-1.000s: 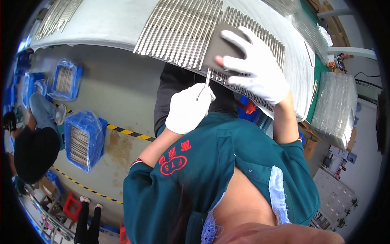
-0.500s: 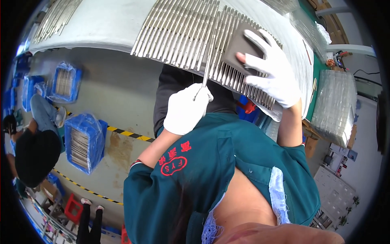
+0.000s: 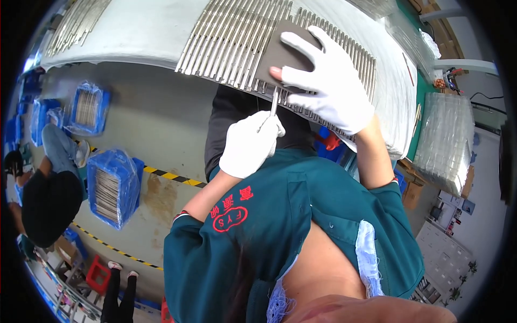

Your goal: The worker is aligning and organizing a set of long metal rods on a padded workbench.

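Observation:
My left hand (image 3: 249, 144), in a white glove, is closed around the near end of a slim metal rod (image 3: 275, 99). This rod points away from me and passes under a flat dark grey pad (image 3: 273, 55). My gloved right hand (image 3: 336, 83) lies on the pad with its fingers spread, and one bare fingertip shows through the glove. Beneath and beside the pad, many similar metal rods (image 3: 218, 46) lie side by side in a row at the table edge. The pad and right hand hide part of the row.
White cloth (image 3: 142, 37) covers the table, with another group of rods (image 3: 78, 24) at far left. Clear plastic trays (image 3: 444, 140) are stacked at right. Blue crates (image 3: 114, 188) of rods stand on the floor at left, near a seated person (image 3: 51, 204).
My right hand and the pad have moved left, from the right part of the row onto the rod in my left hand. My left hand has barely moved and keeps its hold.

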A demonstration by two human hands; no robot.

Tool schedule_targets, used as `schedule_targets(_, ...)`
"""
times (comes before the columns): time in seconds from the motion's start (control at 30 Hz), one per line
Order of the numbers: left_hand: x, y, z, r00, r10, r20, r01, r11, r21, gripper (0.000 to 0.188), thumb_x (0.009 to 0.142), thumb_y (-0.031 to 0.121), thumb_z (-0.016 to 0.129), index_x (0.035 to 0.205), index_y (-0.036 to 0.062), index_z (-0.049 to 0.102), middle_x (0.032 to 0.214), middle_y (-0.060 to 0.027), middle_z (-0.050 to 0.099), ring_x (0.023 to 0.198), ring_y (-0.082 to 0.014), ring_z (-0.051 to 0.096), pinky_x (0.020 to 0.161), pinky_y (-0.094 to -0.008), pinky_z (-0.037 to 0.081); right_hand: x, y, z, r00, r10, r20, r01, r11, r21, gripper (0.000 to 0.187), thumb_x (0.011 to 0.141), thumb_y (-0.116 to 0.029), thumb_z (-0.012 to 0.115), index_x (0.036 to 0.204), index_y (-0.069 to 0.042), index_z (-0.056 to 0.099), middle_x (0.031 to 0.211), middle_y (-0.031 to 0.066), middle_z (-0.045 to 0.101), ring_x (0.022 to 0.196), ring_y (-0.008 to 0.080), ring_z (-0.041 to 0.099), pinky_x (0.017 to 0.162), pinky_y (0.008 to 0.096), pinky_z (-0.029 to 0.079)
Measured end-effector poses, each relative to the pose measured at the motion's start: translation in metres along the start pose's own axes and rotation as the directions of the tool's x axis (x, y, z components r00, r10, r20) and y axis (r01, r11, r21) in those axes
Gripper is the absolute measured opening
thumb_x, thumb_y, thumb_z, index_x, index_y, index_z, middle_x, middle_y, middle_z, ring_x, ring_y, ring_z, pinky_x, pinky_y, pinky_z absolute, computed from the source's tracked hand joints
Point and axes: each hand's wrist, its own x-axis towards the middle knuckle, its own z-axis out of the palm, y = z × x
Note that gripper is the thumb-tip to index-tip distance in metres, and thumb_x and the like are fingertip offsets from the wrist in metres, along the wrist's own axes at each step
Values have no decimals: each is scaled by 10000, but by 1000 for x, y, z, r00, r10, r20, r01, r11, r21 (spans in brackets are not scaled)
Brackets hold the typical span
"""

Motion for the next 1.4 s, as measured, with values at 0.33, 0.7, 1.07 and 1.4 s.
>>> schedule_targets(0.33,3,-2,1,1000,-5,8,5,1000,-11,217,883,139,464,729,35,575,497,-39,502,412,-95,498,445,-245,392,-12,13,-4,1000,-22,12,22,1000,2,373,662,-298,696,1030,-252,664,1272,95,492,1127,409,443,956,470,369)
schedule_targets(0.7,4,5,2,1000,-23,5,24,999,-39,233,886,125,454,711,27,573,489,-29,487,397,-75,467,426,-233,367,0,-3,-9,1000,-25,11,25,999,37,406,652,-286,697,1053,-242,645,1269,73,499,1099,394,459,945,445,383)
schedule_targets(1.07,12,0,-14,993,82,-90,-63,978,197,184,857,114,474,744,52,606,533,-45,518,448,-108,501,483,-257,407,-147,83,-67,684,703,-194,-696,709,114,543,732,-316,715,1229,-150,570,1345,116,437,1144,278,477,906,333,431)
schedule_targets(1.4,26,-13,-14,999,20,-31,-18,999,42,215,898,143,453,796,20,596,527,-22,484,446,-72,435,468,-229,382,-200,108,-64,831,516,-207,-554,732,-396,604,781,-412,625,1276,-92,492,1332,192,425,1199,370,406,1010,428,310)
